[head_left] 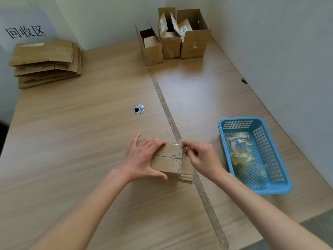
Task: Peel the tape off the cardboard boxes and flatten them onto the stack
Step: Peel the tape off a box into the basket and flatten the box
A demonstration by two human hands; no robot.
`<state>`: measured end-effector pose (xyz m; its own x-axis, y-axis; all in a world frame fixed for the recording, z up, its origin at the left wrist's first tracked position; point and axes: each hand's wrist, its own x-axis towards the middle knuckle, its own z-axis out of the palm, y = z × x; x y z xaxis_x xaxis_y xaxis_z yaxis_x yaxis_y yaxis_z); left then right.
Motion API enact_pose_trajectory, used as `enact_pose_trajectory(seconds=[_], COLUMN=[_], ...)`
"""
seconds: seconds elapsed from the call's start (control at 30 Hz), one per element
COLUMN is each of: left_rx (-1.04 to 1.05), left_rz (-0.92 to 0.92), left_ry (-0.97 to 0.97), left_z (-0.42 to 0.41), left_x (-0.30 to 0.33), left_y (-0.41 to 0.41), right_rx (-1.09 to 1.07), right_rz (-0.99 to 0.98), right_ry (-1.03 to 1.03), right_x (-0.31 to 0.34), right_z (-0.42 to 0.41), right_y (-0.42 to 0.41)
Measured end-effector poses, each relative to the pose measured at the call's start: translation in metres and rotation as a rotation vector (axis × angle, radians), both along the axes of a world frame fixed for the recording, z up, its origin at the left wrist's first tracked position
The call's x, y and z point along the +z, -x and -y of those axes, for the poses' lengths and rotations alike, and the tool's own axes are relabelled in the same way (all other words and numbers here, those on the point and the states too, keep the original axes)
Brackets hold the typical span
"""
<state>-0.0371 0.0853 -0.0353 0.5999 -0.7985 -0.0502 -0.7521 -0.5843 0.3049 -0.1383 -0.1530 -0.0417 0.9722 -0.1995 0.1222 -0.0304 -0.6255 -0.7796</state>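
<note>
On the wall sign (25, 31), well off to the far left of the hands, black characters read 回收区. The far open boxes carry barcode labels (184, 29) and a red scrawl (195, 46), none clear enough to read.

Basket (281, 184) right — left open.

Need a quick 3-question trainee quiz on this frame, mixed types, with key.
1. True or false: the left hand steadies the box.
2. What does the right hand pinch? A) tape B) basket rim C) a flattened sheet
3. How many open boxes stand at the table's far edge?

Key: 1 true; 2 A; 3 three. Peeled tape lies in the blue basket; the stack is far left.
</note>
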Motion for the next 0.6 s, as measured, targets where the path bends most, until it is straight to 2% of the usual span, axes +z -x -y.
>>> enact_pose_trajectory(seconds=[0.13, 0.23, 0.33, 0.47, 0.6], left_rx=[0.082, 0.158, 0.197, 0.119, -0.059], left_rz=[-0.001, 0.064, 0.1, 0.115, 0.124], left_ry=[-0.062, -0.181, -0.204, -0.079, -0.011], left_z=[0.021, 0.041, 0.048, 0.04, 0.032], left_x=[0.004, -0.002, -0.006, -0.004, -0.006], left_y=[0.012, 0.038, 0.043, 0.034, 0.033], right_rx=[0.221, 0.164, 0.079, 0.192, -0.032], right_rz=[-0.124, -0.029, 0.125, 0.118, 0.022], right_ry=[-0.133, -0.06, 0.129, 0.277, 0.25], right_x=[-0.006, -0.014, -0.013, -0.006, 0.013], right_z=[0.003, 0.001, -0.008, 0.0, 0.049], right_y=[0.029, 0.031, 0.035, 0.034, -0.002])
